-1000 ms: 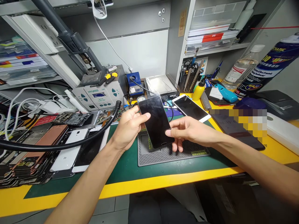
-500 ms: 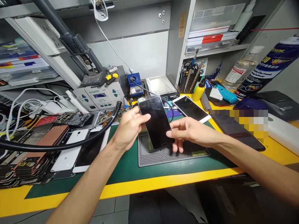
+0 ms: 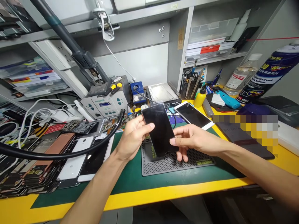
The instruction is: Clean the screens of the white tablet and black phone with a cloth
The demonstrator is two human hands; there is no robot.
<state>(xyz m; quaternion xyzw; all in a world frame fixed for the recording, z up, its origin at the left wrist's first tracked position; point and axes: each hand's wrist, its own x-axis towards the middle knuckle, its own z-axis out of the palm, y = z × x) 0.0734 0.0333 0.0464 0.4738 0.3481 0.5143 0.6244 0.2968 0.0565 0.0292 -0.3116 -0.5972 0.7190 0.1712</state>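
A black smartphone [image 3: 161,130] with a dark screen is held up, tilted, between both hands. My left hand [image 3: 134,135] grips its upper left edge, thumb on the front glass and fingers behind. At the lower right edge my right hand [image 3: 193,140] pinches the phone, thumb on the front; some fingertips show below it. Beneath the phone lies a grey perforated mat [image 3: 177,168] on the green work mat [image 3: 130,183]. A white-framed phone [image 3: 194,115] rests behind my right hand. What the back of the held phone looks like is hidden.
At left are stacked phone parts [image 3: 42,158], a white phone back [image 3: 74,158] and a thick black hose [image 3: 93,151]. A grey soldering or hot-air station [image 3: 105,105] stands behind. To the right are a dark phone [image 3: 245,137], a yellow bottle [image 3: 200,97] and a solvent can [image 3: 268,71].
The camera view has tilted up slightly, so the whole scene sits lower and a bit to the right. Both hands keep the same hold on the phone.
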